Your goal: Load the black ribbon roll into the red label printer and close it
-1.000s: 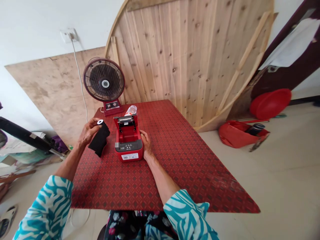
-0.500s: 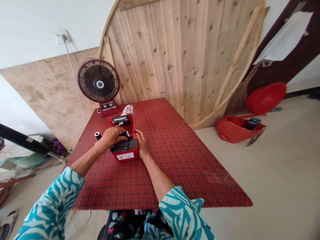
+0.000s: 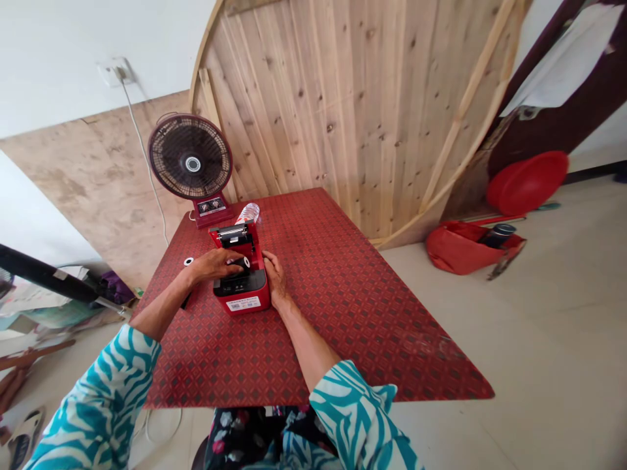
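A red label printer [image 3: 242, 302] with a black top and a white label on its front stands on the table, its rear lid raised. My left hand [image 3: 215, 264] reaches over from the left, its fingers curled round a black ribbon roll [image 3: 246, 263] whose white core end shows inside the printer. My right hand [image 3: 275, 277] is pressed along the printer's right side, gripping it there. Left of my left wrist is the white core end of a second roll [image 3: 189, 261], partly hidden by the arm.
A dark red fan [image 3: 191, 160] stands at the table's far left, beside a clear plastic bottle [image 3: 249, 212] lying behind the printer. The patterned red table [image 3: 343, 313] ends near a round wooden board [image 3: 337, 98]. On the floor at right are a red bag [image 3: 450, 248] and a red basin [image 3: 529, 183].
The printer's front black panel has come down level, covering the hollow seen before. My left hand has shifted slightly left and still holds the roll. My right hand stays at the printer's side.
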Available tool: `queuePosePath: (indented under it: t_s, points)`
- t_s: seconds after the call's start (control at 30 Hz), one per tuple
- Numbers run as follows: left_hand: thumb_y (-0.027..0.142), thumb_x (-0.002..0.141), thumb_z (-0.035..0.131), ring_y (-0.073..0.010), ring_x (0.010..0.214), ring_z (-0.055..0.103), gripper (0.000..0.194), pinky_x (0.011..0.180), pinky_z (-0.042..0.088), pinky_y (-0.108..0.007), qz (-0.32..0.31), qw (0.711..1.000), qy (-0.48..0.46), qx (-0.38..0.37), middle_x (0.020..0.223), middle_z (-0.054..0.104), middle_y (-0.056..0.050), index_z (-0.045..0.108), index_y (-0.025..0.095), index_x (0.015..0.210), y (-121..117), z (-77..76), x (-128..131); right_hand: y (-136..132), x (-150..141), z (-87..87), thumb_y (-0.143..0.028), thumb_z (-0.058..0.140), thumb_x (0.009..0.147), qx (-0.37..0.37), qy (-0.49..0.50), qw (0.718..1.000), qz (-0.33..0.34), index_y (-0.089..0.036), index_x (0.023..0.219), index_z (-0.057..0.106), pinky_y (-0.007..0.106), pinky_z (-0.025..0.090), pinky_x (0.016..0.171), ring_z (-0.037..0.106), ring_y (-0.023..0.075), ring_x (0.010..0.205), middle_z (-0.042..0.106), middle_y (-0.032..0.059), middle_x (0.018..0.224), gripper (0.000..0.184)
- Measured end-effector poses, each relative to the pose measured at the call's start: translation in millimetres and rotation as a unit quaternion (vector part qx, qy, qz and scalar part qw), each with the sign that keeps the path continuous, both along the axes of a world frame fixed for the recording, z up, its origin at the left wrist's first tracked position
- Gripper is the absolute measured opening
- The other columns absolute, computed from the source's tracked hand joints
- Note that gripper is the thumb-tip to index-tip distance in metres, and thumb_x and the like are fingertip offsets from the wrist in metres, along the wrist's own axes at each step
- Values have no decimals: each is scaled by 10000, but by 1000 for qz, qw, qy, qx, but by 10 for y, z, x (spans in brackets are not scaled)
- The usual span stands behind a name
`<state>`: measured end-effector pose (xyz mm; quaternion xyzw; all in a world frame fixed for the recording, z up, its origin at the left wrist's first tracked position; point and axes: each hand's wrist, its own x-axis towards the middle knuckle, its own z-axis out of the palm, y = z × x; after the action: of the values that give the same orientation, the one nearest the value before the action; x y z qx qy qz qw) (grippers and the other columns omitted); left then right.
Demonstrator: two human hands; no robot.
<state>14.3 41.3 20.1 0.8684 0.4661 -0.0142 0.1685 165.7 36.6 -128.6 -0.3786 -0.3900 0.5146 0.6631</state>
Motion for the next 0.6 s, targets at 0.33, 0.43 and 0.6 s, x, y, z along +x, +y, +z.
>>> queuePosePath:
  t_s: [0.33, 0.43, 0.6]
  points:
    - [260, 772, 601, -224, 979, 662, 341, 798, 477, -263, 48, 994, 85, 49, 1089, 724, -40, 691, 242, 1100, 61, -64, 99, 64, -15, -91, -466, 560, 795, 0, 6, 1000, -14, -272, 1063, 677, 348, 444, 967, 579, 202, 1113, 696, -4, 1102, 351]
    - [242, 747, 638, -262, 1001, 660, 343, 769, 478, -288, 59, 984, 157, 62, 1087, 725, -68, 695, 253, 1086, 147, -135, 201, 46, -9, -73, -463, 568, 792, -2, 13, 1000, -11, -273, 1062, 678, 347, 448, 960, 580, 203, 1108, 701, -5, 1089, 348]
    - [164, 704, 656, -249, 918, 678, 231, 698, 468, -265, 30, 986, 157, 49, 933, 750, -61, 730, 238, 910, 289, -234, 264, 43, 1, -67, -457, 568, 792, -5, 10, 1000, -7, -281, 1058, 677, 354, 444, 964, 576, 202, 1109, 693, -5, 1101, 337]
